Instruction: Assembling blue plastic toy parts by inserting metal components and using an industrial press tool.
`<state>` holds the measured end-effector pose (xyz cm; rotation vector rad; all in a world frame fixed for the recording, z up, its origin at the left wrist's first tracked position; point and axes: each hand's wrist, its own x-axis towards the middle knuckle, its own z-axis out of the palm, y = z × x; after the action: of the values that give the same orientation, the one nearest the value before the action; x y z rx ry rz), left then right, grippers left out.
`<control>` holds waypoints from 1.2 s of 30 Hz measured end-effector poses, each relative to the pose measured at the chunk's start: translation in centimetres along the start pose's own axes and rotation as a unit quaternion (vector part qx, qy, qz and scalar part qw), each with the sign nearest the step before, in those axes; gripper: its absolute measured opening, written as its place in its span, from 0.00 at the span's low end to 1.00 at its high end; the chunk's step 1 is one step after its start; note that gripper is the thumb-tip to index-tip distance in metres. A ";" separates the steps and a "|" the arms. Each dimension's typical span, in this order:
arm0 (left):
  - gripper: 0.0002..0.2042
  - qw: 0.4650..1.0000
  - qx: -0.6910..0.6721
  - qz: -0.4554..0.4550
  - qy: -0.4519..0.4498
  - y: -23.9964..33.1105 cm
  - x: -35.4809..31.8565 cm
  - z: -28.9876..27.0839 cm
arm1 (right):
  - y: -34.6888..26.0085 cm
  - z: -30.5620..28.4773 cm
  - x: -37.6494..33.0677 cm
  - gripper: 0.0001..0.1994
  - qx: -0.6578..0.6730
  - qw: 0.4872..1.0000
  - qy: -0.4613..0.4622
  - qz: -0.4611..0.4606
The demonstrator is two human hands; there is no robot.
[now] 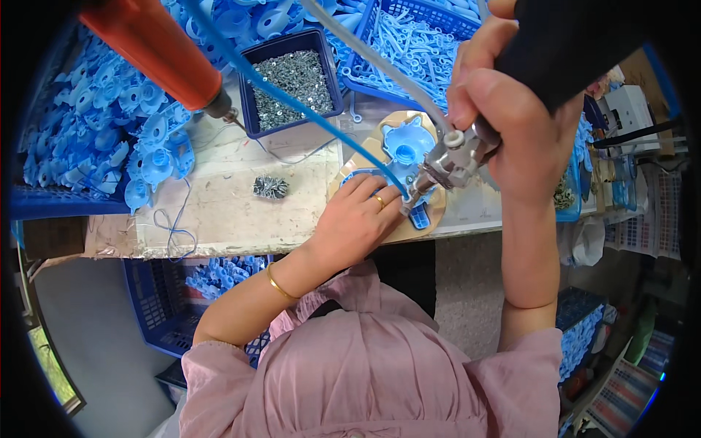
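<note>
— Blue plastic is what I'm working on: a moulded blue part (406,146) sits on a round tan fixture (432,212) near the front edge of the tabletop (219,204), and I judge I'm in the middle of the fastening step, with the driver set down onto it.

— What are your hands doing?

— My left hand (356,219) lies flat with its fingers loosely together, pressing on the near side of the blue part to steady it; it grips nothing. My right hand (511,128) is wrapped tight around the metal pneumatic screwdriver (453,160), whose tip points down at the part just beside my left fingertips. A blue air hose (292,102) and a grey one (380,66) run up from the tool.

— Can you see the screw?

— No, the tip and my fingers cover that spot, so I cannot tell whether one is seated.

— What does the next move call for?

— As I read it, keeping the tool upright on the part and the left hand firm so the piece doesn't turn. Any fresh fastener would come from the dark blue bin of screws (296,80) behind the fixture, or from the small heap of screws (270,187) lying loose to its left.

— Anything in the way?

— An orange tool (157,47) hangs at upper left, well apart from both hands.
</note>
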<state>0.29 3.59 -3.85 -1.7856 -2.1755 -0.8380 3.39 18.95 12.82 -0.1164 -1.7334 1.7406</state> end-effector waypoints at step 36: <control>0.22 0.888 -0.149 -0.281 -0.331 0.5 -3.3 -17.7 | 20.3 -28.1 24.7 0.19 -0.629 0.760 -0.165 0.016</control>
<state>-1.87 -8.70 9.12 -1.7654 -3.2764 -0.7643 -9.42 57.67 0.55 -0.4281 -2.8819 0.3010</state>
